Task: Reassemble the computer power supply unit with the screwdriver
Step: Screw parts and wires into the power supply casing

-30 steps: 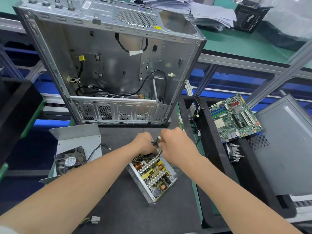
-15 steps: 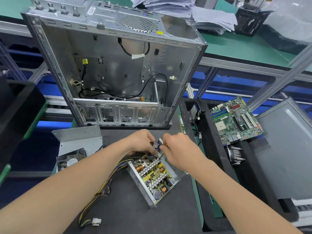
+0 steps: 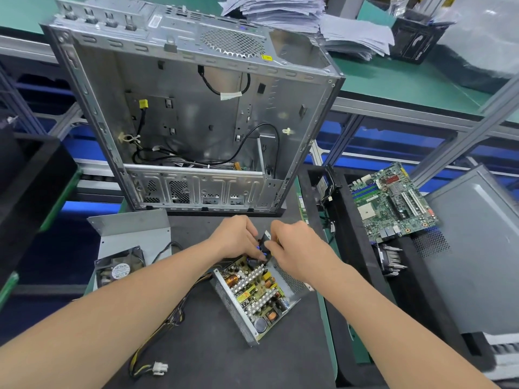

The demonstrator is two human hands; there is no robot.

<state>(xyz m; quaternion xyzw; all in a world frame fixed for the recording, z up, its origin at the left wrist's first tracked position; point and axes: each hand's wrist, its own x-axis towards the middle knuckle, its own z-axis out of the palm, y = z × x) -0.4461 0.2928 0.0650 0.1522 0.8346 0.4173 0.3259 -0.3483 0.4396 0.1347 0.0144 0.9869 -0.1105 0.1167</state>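
Dark mat (image 3: 213, 357), power supply unit (image 3: 254, 300) just below left hand (image 3: 234, 238) and right hand (image 3: 299, 248), both pinching black part (image 3: 264, 242)

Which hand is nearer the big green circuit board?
Right. The right hand is just left of the green circuit board; the left hand lies farther left, beyond the right one.

The person's left hand (image 3: 236, 237) and right hand (image 3: 295, 248) were bare, wrists included. The long, slim left forearm (image 3: 126, 304) was uncovered all the way to the picture's lower left edge. The right forearm (image 3: 379, 318) was likewise uncovered down to the bottom edge. Any clothing lay outside the view.
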